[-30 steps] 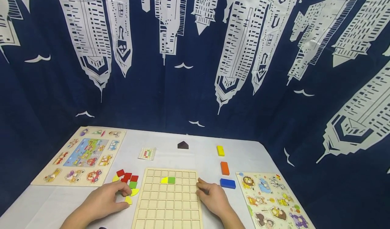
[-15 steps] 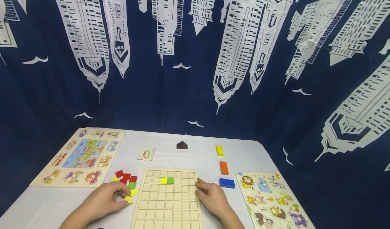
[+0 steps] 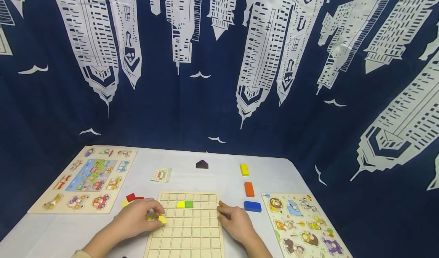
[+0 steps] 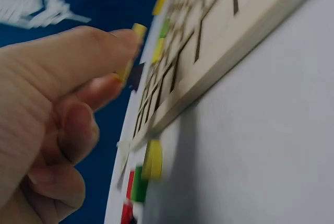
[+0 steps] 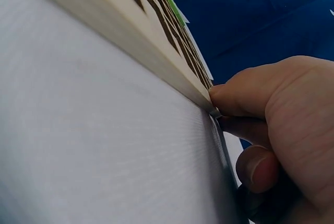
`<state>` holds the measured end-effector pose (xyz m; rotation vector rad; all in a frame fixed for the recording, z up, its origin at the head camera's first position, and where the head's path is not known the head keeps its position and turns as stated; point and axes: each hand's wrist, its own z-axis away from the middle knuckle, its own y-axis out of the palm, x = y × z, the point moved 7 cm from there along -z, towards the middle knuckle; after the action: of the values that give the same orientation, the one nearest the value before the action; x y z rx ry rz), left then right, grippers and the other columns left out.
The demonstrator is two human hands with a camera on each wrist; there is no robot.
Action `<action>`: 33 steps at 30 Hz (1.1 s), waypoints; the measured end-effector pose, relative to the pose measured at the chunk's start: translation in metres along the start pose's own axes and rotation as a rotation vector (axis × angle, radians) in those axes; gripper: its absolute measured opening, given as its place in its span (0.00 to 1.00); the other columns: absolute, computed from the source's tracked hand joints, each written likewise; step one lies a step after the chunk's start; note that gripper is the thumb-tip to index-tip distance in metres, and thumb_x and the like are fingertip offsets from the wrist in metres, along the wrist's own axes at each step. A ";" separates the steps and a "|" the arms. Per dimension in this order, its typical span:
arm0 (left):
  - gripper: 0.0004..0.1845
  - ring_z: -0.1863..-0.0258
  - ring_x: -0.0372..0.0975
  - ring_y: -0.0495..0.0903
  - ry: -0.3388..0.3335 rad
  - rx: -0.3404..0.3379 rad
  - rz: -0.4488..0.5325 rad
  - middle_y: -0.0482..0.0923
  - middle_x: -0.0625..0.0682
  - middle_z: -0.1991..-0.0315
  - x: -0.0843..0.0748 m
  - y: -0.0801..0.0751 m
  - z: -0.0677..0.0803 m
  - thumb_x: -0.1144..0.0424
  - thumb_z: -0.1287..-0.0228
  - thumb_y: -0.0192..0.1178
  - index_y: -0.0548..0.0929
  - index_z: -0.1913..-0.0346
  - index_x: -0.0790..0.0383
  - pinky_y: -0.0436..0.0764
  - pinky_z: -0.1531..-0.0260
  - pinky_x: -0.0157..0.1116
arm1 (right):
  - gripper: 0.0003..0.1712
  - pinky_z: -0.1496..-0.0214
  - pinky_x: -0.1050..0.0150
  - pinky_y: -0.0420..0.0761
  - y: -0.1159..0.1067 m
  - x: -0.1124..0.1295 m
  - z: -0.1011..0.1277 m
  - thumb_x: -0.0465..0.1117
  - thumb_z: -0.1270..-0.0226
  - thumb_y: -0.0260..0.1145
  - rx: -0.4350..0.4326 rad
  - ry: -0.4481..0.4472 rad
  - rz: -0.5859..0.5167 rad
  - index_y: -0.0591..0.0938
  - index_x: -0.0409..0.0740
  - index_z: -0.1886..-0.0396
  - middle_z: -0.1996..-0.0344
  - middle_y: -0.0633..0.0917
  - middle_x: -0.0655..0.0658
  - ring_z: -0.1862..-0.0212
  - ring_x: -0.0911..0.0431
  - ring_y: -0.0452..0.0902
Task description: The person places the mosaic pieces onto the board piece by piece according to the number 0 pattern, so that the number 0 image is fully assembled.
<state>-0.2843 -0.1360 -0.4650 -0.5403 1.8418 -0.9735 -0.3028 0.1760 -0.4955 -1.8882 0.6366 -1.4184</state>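
My left hand (image 3: 138,217) pinches a small yellow tile (image 3: 162,220) between thumb and fingertips, above the left edge of a wooden grid board (image 3: 195,233). In the left wrist view the tile is seen edge-on and raised off the board. On the board, a yellow quarter-round tile (image 3: 181,204) lies beside a green square tile (image 3: 189,204). My right hand (image 3: 236,223) holds the board's right edge with thumb and forefinger. Loose red tiles (image 3: 131,197) lie left of the board, with other yellow and green ones partly hidden behind my left hand.
A pattern card (image 3: 161,175) lies behind the board. Picture puzzles stand at left (image 3: 55,183) and right (image 3: 288,242). Blue (image 3: 252,206), orange (image 3: 249,189) and yellow (image 3: 244,170) blocks and a dark block (image 3: 202,164) lie around the back and right.
My left hand has taken hold of the yellow tile from beside the board and carried it right, to the board's left edge. My right hand stays at the right edge.
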 end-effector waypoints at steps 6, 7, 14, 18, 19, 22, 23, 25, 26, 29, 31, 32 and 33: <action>0.13 0.73 0.29 0.71 -0.014 0.022 -0.065 0.79 0.32 0.69 -0.021 0.018 -0.043 0.52 0.51 0.80 0.85 0.65 0.42 0.71 0.72 0.32 | 0.17 0.33 0.44 0.75 0.000 0.001 -0.001 0.41 0.33 0.71 0.009 0.002 -0.005 0.89 0.44 0.46 0.38 0.84 0.48 0.35 0.46 0.80; 0.13 0.72 0.30 0.72 0.002 0.034 -0.065 0.79 0.33 0.69 -0.026 0.022 -0.050 0.53 0.50 0.80 0.85 0.66 0.43 0.72 0.71 0.33 | 0.17 0.33 0.44 0.75 -0.001 0.000 -0.001 0.41 0.33 0.71 0.008 0.006 -0.008 0.89 0.44 0.46 0.38 0.84 0.48 0.35 0.47 0.80; 0.12 0.72 0.31 0.72 0.059 0.072 -0.061 0.79 0.35 0.69 -0.052 0.049 -0.090 0.56 0.48 0.78 0.82 0.73 0.42 0.73 0.73 0.37 | 0.17 0.32 0.44 0.74 -0.001 0.000 0.000 0.41 0.33 0.70 0.016 0.014 -0.029 0.89 0.44 0.45 0.37 0.83 0.47 0.35 0.47 0.80; 0.11 0.72 0.30 0.72 0.053 0.074 -0.074 0.77 0.35 0.71 -0.054 0.056 -0.097 0.57 0.47 0.78 0.83 0.74 0.42 0.74 0.72 0.36 | 0.17 0.33 0.44 0.75 0.002 0.002 -0.001 0.41 0.33 0.70 0.035 0.011 -0.035 0.88 0.44 0.45 0.37 0.83 0.47 0.35 0.46 0.80; 0.11 0.73 0.30 0.72 0.053 0.076 -0.081 0.77 0.34 0.72 -0.054 0.058 -0.098 0.57 0.47 0.78 0.83 0.75 0.42 0.74 0.71 0.36 | 0.17 0.33 0.44 0.75 0.003 0.002 -0.001 0.41 0.33 0.70 0.037 0.012 -0.035 0.88 0.44 0.45 0.37 0.83 0.47 0.35 0.46 0.80; 0.11 0.74 0.30 0.71 0.058 0.076 -0.089 0.75 0.34 0.73 -0.055 0.061 -0.100 0.59 0.46 0.77 0.83 0.75 0.42 0.74 0.72 0.36 | 0.17 0.33 0.44 0.75 0.004 0.001 -0.001 0.41 0.33 0.70 0.040 0.014 -0.035 0.88 0.43 0.45 0.37 0.83 0.47 0.35 0.46 0.80; 0.11 0.74 0.30 0.71 0.059 0.076 -0.092 0.75 0.34 0.73 -0.055 0.062 -0.101 0.59 0.46 0.77 0.83 0.76 0.42 0.74 0.72 0.35 | 0.18 0.33 0.44 0.75 0.004 0.001 -0.001 0.41 0.33 0.70 0.040 0.014 -0.035 0.88 0.43 0.45 0.37 0.83 0.47 0.35 0.46 0.80; 0.12 0.74 0.30 0.71 0.064 0.080 -0.099 0.75 0.34 0.74 -0.055 0.063 -0.102 0.61 0.46 0.76 0.83 0.77 0.42 0.73 0.72 0.35 | 0.18 0.33 0.44 0.75 0.004 0.001 -0.001 0.41 0.33 0.70 0.036 0.015 -0.031 0.88 0.44 0.45 0.37 0.83 0.47 0.35 0.46 0.80; 0.12 0.74 0.30 0.71 0.065 0.083 -0.102 0.74 0.34 0.75 -0.056 0.063 -0.102 0.61 0.46 0.75 0.83 0.77 0.42 0.73 0.72 0.35 | 0.18 0.33 0.44 0.75 0.004 0.001 -0.001 0.41 0.33 0.71 0.035 0.016 -0.031 0.88 0.44 0.45 0.37 0.83 0.47 0.35 0.47 0.80; 0.12 0.75 0.30 0.70 0.066 0.089 -0.115 0.74 0.34 0.76 -0.056 0.064 -0.104 0.62 0.45 0.74 0.83 0.78 0.42 0.72 0.73 0.35 | 0.18 0.33 0.44 0.75 0.003 0.000 -0.001 0.41 0.33 0.71 0.033 0.020 -0.031 0.88 0.44 0.45 0.37 0.83 0.47 0.35 0.47 0.80; 0.12 0.75 0.31 0.70 0.064 0.088 -0.121 0.74 0.34 0.76 -0.057 0.064 -0.105 0.62 0.44 0.74 0.83 0.77 0.42 0.72 0.72 0.35 | 0.18 0.33 0.44 0.75 0.003 -0.001 -0.001 0.41 0.33 0.71 0.034 0.021 -0.030 0.88 0.44 0.45 0.37 0.83 0.47 0.35 0.47 0.80; 0.11 0.75 0.31 0.70 0.065 0.085 -0.118 0.74 0.34 0.75 -0.057 0.063 -0.105 0.62 0.43 0.74 0.84 0.76 0.42 0.72 0.72 0.35 | 0.18 0.33 0.44 0.75 0.003 -0.001 -0.001 0.41 0.33 0.71 0.036 0.022 -0.030 0.88 0.44 0.45 0.37 0.83 0.47 0.35 0.47 0.80; 0.10 0.74 0.30 0.71 0.070 0.082 -0.116 0.74 0.34 0.75 -0.058 0.063 -0.105 0.61 0.43 0.73 0.84 0.75 0.42 0.72 0.71 0.35 | 0.18 0.33 0.44 0.76 0.003 -0.001 -0.001 0.41 0.33 0.71 0.036 0.021 -0.028 0.88 0.44 0.45 0.37 0.83 0.47 0.35 0.47 0.80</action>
<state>-0.3489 -0.0169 -0.4604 -0.5744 1.8403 -1.1534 -0.3035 0.1743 -0.4985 -1.8634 0.5935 -1.4596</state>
